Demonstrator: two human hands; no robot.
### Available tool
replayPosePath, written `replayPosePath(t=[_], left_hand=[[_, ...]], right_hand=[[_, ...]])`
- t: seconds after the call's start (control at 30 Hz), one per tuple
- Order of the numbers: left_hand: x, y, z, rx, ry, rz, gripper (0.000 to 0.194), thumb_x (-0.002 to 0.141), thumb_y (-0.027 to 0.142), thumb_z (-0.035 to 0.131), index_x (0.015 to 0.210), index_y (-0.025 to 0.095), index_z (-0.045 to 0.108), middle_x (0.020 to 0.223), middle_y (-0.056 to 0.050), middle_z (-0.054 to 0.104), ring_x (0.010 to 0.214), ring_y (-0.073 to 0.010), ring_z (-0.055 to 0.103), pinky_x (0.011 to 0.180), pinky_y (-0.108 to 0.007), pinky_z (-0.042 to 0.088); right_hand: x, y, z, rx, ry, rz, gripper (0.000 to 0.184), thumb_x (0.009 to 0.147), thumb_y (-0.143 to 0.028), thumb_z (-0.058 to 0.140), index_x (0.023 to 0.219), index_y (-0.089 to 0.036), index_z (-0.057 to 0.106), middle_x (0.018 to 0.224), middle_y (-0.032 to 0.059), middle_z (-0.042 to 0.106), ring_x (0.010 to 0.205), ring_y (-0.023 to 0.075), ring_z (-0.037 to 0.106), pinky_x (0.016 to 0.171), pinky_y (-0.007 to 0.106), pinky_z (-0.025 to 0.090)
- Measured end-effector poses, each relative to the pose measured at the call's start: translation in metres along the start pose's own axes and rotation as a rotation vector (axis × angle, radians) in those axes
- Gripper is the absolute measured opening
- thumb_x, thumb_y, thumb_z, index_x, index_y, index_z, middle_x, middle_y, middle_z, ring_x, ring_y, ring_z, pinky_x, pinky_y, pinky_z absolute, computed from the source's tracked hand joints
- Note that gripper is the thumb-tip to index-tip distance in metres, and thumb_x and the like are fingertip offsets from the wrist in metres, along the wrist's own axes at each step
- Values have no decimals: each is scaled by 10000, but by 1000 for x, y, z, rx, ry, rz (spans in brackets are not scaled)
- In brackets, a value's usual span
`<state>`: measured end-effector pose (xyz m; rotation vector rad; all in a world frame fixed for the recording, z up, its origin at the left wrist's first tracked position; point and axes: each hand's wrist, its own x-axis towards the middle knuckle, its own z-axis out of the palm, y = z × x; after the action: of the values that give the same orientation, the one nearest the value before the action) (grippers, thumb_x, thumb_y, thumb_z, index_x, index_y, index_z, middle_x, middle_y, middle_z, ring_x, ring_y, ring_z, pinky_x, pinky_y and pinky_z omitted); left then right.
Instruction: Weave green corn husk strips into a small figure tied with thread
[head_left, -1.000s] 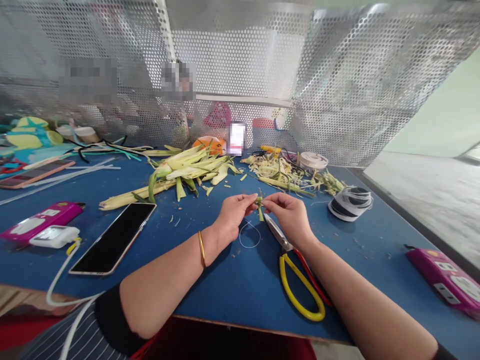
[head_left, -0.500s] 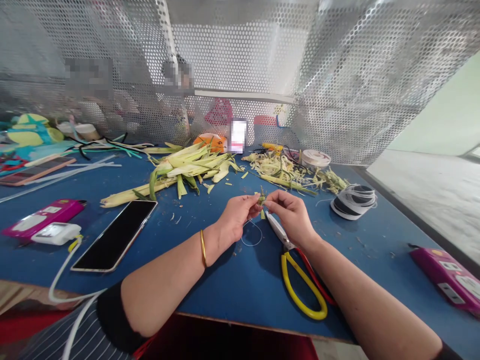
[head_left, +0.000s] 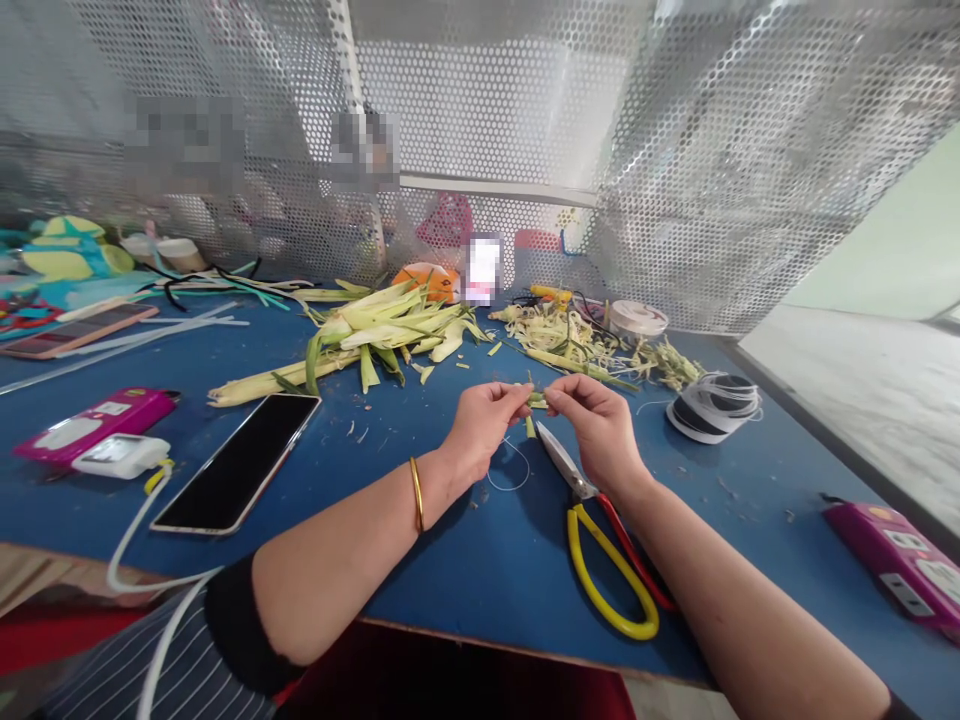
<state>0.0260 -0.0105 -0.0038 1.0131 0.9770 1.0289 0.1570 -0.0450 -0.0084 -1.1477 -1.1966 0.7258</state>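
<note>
My left hand (head_left: 486, 424) and my right hand (head_left: 596, 428) meet above the blue table (head_left: 465, 560), both pinching a small green and yellow leaf piece (head_left: 535, 402) between thumb and fingers. A thin loop of thread (head_left: 508, 470) hangs below the piece, just over the table. Scissors (head_left: 600, 540) with one yellow and one red handle lie under my right wrist, blades pointing away from me. A gold bangle sits on my left wrist.
A pile of pale green leaves (head_left: 375, 335) lies ahead, shredded scraps (head_left: 585, 350) to its right. A spool of white cord (head_left: 712, 405) sits at the right, a black phone (head_left: 240, 460) and pink devices (head_left: 94, 420) at the left, another pink device (head_left: 900, 570) at the right edge. Perforated metal screens (head_left: 675, 150) wall the back.
Both hands have stayed together on the leaf piece, with only small finger movements. The view has shifted slightly.
</note>
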Motion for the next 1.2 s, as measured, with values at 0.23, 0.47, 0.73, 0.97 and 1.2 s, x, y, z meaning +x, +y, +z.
replayPosePath(t=[0.23,0.47,0.73,0.97,1.2], left_hand=[[-5,1,0,-37,-131,-69,230,713,353,775,691,136,701,715,-80,728,673,-143,663,720,-291,506],[-3,5,-3,-46,-114,-66,140,692,239,787,686,140,689,687,-73,729,645,-144,674,713,-297,517],[-2,6,-2,-14,-49,-36,110,719,202,743,662,144,668,668,-66,719,628,-141,671,729,-313,527],[4,8,-10,324,115,431,107,743,282,711,708,183,694,709,-37,724,691,-165,676,694,-281,508],[12,29,-28,479,296,658,123,790,309,671,751,195,695,764,-34,732,704,-151,658,696,-253,477]], right_hand=[[1,7,-3,-80,12,-21,186,781,-364,648,711,-198,603,664,-11,569,650,141,506,656,278,414],[2,5,-5,-68,14,-13,165,765,-303,641,654,-200,574,622,-29,528,634,134,475,659,279,386],[1,8,-5,-181,69,-81,167,794,-308,608,669,-207,563,638,-28,520,627,135,456,631,274,374],[-1,-3,-5,-334,36,-187,160,828,-303,582,699,-208,577,664,-13,553,658,146,488,651,283,383],[-10,-37,-36,-709,-191,-162,177,831,-345,539,711,-221,582,669,7,596,611,158,522,577,284,371]])
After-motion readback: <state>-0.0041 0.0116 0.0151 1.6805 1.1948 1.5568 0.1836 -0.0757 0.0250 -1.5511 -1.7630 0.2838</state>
